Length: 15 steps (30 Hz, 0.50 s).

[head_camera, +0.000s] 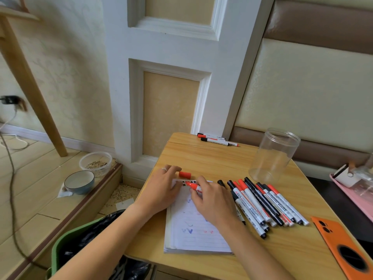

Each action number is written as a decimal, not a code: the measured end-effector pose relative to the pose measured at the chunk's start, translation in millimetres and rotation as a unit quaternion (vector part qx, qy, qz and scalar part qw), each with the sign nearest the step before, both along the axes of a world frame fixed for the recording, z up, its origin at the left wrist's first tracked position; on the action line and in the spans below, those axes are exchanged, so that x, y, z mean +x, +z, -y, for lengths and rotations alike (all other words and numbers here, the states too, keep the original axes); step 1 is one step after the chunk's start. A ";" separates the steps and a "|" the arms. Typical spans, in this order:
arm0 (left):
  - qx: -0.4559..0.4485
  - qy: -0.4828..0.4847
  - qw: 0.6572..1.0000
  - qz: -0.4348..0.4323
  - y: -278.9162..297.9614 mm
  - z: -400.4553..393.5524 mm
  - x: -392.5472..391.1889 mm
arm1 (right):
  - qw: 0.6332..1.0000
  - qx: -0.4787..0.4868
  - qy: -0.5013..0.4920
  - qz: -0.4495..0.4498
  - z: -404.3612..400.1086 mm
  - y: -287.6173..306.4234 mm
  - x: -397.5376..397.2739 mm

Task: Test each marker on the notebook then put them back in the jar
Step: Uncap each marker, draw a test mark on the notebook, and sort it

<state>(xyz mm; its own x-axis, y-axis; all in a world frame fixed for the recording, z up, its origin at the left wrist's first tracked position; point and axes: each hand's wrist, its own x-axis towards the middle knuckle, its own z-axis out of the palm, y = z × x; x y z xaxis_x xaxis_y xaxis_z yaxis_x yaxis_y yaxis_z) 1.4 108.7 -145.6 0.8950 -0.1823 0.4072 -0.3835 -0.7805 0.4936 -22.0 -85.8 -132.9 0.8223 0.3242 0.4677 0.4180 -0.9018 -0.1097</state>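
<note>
An open lined notebook [193, 231] with blue and red scribbles lies on the wooden table [212, 158]. My right hand [212, 201] grips an uncapped red marker [192, 186], its tip near the notebook's top edge. Flat on the notebook's top left corner rests my left hand [161, 188]. The red cap [184, 174] lies on the table just beyond my left fingers. Several red and black markers [264, 203] are spread out to the right of the notebook. A clear empty jar [273, 154] stands behind them. More markers [217, 139] lie at the table's far edge.
An orange phone [343, 245] lies at the table's right front. A pink tray [355, 190] with items sits further right. Left of the table stands a green bin [80, 243] with a black bag. Two bowls [88, 172] are on the floor.
</note>
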 end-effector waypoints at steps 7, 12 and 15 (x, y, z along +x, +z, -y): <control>0.092 -0.027 0.994 -0.053 -6.6 -8.1 -26.8 | 0.979 0.200 -0.005 -0.026 3.5 9.0 2.5; 0.085 -0.028 0.995 -0.039 -9.4 -7.3 -23.5 | 0.867 0.482 0.022 -0.127 -0.1 28.4 4.4; 0.091 -0.029 0.994 -0.051 -9.9 -8.1 -21.4 | 0.702 0.665 0.048 -0.250 1.3 34.3 5.2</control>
